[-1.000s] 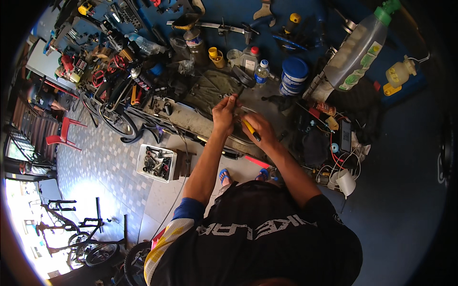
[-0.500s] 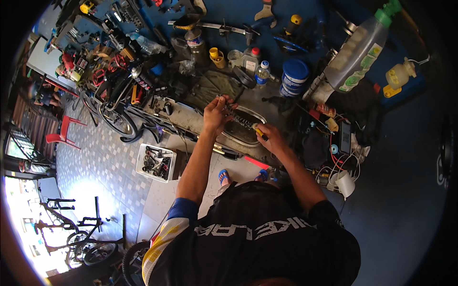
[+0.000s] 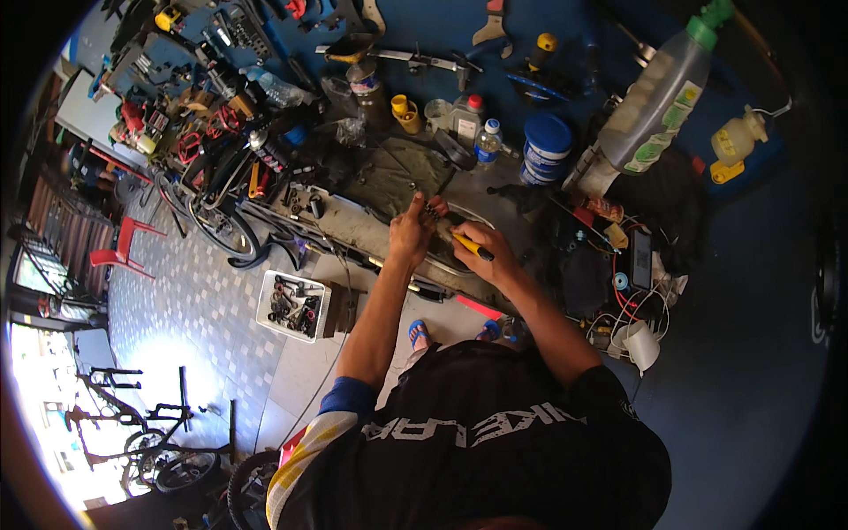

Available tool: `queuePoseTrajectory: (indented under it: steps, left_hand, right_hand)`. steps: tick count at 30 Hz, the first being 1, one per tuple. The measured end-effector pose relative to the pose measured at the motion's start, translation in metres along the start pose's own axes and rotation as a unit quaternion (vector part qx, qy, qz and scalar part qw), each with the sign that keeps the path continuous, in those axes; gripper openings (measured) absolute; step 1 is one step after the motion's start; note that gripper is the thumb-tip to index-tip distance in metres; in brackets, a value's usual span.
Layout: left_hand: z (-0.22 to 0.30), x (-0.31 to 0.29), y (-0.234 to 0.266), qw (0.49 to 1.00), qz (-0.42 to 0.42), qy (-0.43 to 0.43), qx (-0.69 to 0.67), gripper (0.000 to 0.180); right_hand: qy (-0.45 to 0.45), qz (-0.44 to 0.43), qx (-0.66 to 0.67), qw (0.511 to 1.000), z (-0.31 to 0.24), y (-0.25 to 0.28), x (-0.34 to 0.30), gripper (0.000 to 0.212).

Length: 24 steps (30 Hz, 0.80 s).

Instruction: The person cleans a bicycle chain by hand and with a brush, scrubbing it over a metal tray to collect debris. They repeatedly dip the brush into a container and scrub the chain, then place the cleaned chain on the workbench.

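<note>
My left hand [image 3: 409, 237] is closed around a small dark metal part [image 3: 430, 212], held up over the bench; its exact kind is too small to make out. Close to its right, my right hand [image 3: 491, 258] grips a tool with a yellow and black handle [image 3: 473, 245]. The tool's working end points toward the metal part, but the fingers hide it, so I cannot tell whether the two touch. Beneath both hands lies a shallow tray with a pale rim [image 3: 481, 218], partly covered by them.
A dirty workbench [image 3: 353, 231] runs under my hands. Behind them stand a blue-lidded tub [image 3: 548, 146], a small blue-capped bottle [image 3: 487, 141] and a yellow container [image 3: 405, 115]. A white box of parts [image 3: 293, 305] is at lower left. Cables [image 3: 632, 305] tangle at right.
My right hand has moved left and closer to my left hand, bringing the yellow-handled tool toward the metal part. My left hand has shifted slightly right and down in view.
</note>
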<state>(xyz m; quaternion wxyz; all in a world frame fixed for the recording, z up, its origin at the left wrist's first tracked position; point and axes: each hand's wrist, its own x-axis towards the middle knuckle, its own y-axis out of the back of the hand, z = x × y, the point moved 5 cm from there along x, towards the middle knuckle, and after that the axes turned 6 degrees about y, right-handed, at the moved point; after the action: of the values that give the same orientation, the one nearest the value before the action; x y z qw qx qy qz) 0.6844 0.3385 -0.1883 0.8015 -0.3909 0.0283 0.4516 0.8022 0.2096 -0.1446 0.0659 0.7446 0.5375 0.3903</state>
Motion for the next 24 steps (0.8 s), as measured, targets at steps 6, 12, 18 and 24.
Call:
queuePoseTrajectory:
  steps: [6,12,18,24]
  left_hand:
    - [-0.017,0.004,0.031,0.999,0.028,0.002,-0.033,0.048]
    - [0.000,-0.005,0.016,0.999,0.028,0.002,-0.034,0.046]
    - [0.003,-0.009,0.002,0.997,0.037,0.027,-0.056,0.045]
    - [-0.003,-0.009,0.000,0.994,0.039,-0.013,-0.100,0.039]
  right_hand:
    - [0.074,0.036,0.003,0.997,-0.036,0.006,0.023,0.029]
    - [0.010,0.003,0.033,0.999,-0.017,0.001,-0.001,0.028]
    - [0.005,-0.002,0.006,1.000,-0.016,-0.002,-0.002,0.025]
    - [0.071,0.075,0.022,0.994,-0.061,0.010,0.033,0.025]
